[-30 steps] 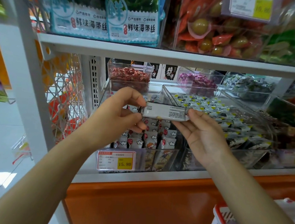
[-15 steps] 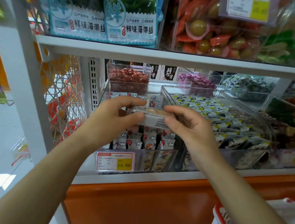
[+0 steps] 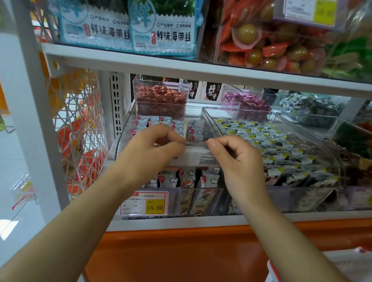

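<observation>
I hold a small flat white snack packet with printed text between both hands, over a clear plastic bin of white and red snack packets on the middle shelf. My left hand pinches the packet's left end, thumb under and fingers curled over it. My right hand pinches its right top edge between thumb and forefinger. Most of the packet's left part is hidden behind my left hand.
A second clear bin of black, white and yellow packets stands to the right. A price label reading 15.80 sits on the front bin wall. The upper shelf carries seaweed bags and orange packs. A wire basket hangs at the left.
Both hands have turned over the packet and closed on its ends. The right hand went from palm up beneath the packet to knuckles up, pinching its top edge.
</observation>
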`<state>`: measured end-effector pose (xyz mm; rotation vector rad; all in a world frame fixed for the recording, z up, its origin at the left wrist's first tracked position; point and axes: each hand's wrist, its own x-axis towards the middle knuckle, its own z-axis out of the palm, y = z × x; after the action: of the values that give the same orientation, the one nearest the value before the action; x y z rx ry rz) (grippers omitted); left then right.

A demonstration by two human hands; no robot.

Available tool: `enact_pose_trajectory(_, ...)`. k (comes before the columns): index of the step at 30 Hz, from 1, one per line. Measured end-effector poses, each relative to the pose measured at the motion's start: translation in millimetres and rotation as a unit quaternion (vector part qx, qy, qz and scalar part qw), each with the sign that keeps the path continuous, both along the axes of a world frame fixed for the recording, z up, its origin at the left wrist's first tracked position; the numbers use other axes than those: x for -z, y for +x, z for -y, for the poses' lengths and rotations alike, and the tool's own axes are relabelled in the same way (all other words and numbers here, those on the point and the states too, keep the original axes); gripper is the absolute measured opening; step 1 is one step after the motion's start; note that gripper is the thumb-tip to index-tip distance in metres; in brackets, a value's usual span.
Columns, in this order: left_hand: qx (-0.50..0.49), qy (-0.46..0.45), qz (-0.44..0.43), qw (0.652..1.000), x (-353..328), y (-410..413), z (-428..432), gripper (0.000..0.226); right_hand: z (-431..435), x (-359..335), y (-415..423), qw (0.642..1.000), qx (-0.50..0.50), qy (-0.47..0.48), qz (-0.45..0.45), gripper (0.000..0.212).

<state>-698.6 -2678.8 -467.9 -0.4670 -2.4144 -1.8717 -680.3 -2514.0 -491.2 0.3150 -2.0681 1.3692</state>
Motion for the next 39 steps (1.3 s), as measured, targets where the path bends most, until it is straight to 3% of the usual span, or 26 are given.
enact_pose_trajectory(4,-0.019,0.055,0.039,0.998,-1,-3,0,0.017,3,2,0,1.0,-0.008,0.003,-0.007,0.025)
enact_pose_trajectory(11,0.004,0.049,0.06,0.997,5,-6,-1,0.009,0,6,-3,1.0,-0.002,-0.01,0.012,0.031)
enact_pose_trajectory(16,0.025,0.009,0.04,0.999,9,-10,2,0.01,-6,4,-3,0.996,-0.045,-0.037,0.07,0.009)
enact_pose_trajectory(20,-0.013,0.056,0.054,0.997,9,-18,1,0.019,-10,3,-6,0.989,-0.096,-0.008,0.111,0.039)
enact_pose_trajectory(23,-0.021,0.036,0.038,0.998,8,-22,-2,0.024,-12,-2,-9,0.994,-0.066,-0.017,0.084,0.033)
enact_pose_trajectory(26,-0.097,-0.069,-0.061,0.991,8,-35,-3,0.028,-20,-9,-22,0.996,0.0,-0.058,0.073,0.021)
enact_pose_trajectory(30,-0.111,-0.309,-0.152,0.932,14,-69,-7,0.028,-26,-19,-53,0.993,0.037,-0.087,0.075,0.023)
enact_pose_trajectory(35,-0.048,-0.493,-0.133,0.859,19,-115,-24,0.02,-15,-28,-101,0.995,0.057,0.01,0.079,0.027)
enact_pose_trajectory(39,-0.024,-0.559,-0.126,0.819,31,-135,-32,0.044,-13,-36,-137,0.981,0.08,0.158,0.074,0.027)
